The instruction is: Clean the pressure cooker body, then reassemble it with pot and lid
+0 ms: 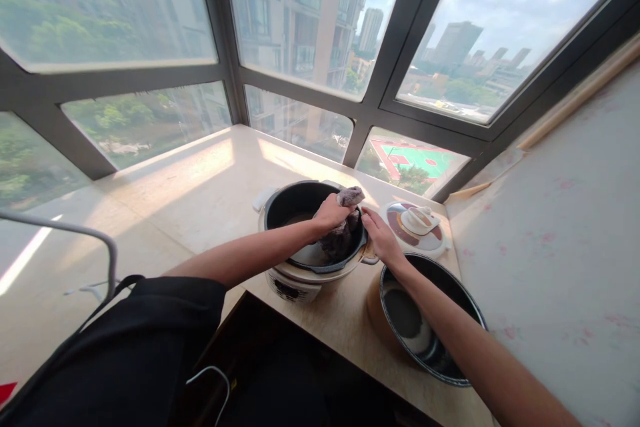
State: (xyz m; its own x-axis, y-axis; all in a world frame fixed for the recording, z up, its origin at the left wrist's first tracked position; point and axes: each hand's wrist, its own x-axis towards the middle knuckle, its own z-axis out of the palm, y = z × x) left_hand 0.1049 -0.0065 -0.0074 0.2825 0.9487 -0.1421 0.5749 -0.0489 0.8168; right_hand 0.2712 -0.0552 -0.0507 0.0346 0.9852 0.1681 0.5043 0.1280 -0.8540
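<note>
A white electric cooker [295,290] with a dark, open interior stands on the windowsill counter. My left hand [333,213] reaches over it from the left, fingers closed round a greyish-brown cloth [351,197]. Part of the cloth hangs down inside the cooker against the right inner wall. My right hand [381,237] is at the cooker's right rim, just above its side handle. Its fingers are bent against the rim, the thumb side up. Below my right forearm sits a round pot [395,320] with a dark inside and brownish outer wall, partly hidden by the arm.
A round lid [420,223] with a white knob lies behind the pot, close to the patterned wall [550,267]. Window frames [300,90] border the pale counter [180,213]. A grey curved tube [107,243] is at the left, and a white cable [220,373] hangs below the counter edge.
</note>
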